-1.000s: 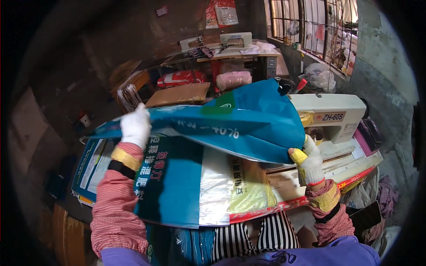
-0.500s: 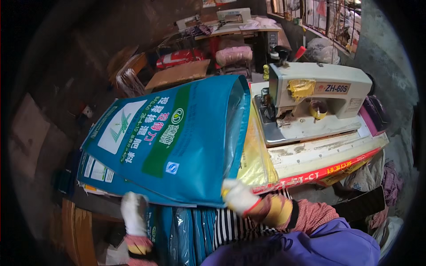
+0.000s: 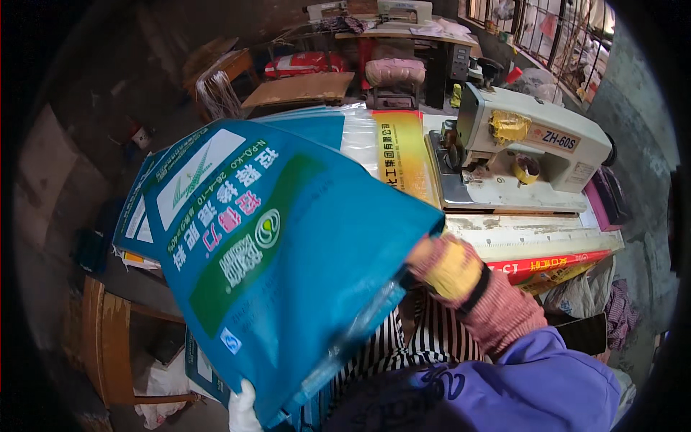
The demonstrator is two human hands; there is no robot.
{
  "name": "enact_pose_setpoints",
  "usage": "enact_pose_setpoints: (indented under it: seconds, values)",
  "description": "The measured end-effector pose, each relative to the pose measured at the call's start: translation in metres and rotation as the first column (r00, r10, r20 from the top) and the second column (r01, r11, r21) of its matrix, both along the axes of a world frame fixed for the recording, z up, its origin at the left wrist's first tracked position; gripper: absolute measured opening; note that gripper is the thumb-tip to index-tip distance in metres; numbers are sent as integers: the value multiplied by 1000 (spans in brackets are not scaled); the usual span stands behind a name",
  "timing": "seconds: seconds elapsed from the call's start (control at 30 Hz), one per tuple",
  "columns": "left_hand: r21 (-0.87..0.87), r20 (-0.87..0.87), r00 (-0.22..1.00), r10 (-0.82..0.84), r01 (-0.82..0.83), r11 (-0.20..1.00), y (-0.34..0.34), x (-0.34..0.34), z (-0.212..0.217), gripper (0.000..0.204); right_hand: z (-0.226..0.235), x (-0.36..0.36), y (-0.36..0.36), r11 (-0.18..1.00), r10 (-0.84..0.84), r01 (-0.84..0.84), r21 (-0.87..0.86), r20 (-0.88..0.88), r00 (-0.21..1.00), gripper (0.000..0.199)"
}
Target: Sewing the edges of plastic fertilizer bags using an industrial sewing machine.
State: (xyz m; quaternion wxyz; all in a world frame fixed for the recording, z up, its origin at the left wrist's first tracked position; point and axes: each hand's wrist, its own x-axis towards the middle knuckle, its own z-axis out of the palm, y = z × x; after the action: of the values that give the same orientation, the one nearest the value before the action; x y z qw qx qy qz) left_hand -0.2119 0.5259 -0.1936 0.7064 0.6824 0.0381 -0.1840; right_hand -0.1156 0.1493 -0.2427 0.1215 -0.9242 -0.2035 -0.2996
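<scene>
A large teal woven sack (image 3: 309, 237) with a green band and white print lies tilted across the work surface, its open mouth (image 3: 360, 324) turned toward my lap. My right hand (image 3: 430, 265), in a sleeve with a yellow cuff band, grips the sack's right corner by the mouth; its fingertips are hidden at the edge. At the lower edge, my left hand (image 3: 245, 407), in a white glove, pinches the sack's other mouth corner, its thumb side showing. More teal sacks (image 3: 302, 128) lie flat beneath and behind it.
A sewing machine (image 3: 533, 151) stands right of the sack on a worn white table (image 3: 518, 234). A yellow printed sack (image 3: 407, 155) lies between them. Left is a wooden stool (image 3: 108, 345). Behind are a pink cushioned seat (image 3: 394, 73) and a cardboard sheet (image 3: 301, 89).
The sack's mouth end has swung toward me and down to the left, uncovering yellow and clear sacks behind. My left hand has moved down and taken its corner; my right hand has moved up.
</scene>
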Motion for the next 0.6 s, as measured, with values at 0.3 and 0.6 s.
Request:
enact_pose_setpoints:
  seconds: [0.3, 0.6]
  values:
    - [8, -136, 988, 73, -73, 997, 56, -31, -38, 57, 56, -50, 4, 978, 202, -173, 116, -316, 927, 28]
    - [42, 244, 967, -68, 60, 997, 11, -30, -29, 60, 120, -111, 5, 967, 256, -172, 189, -726, 638, 27]
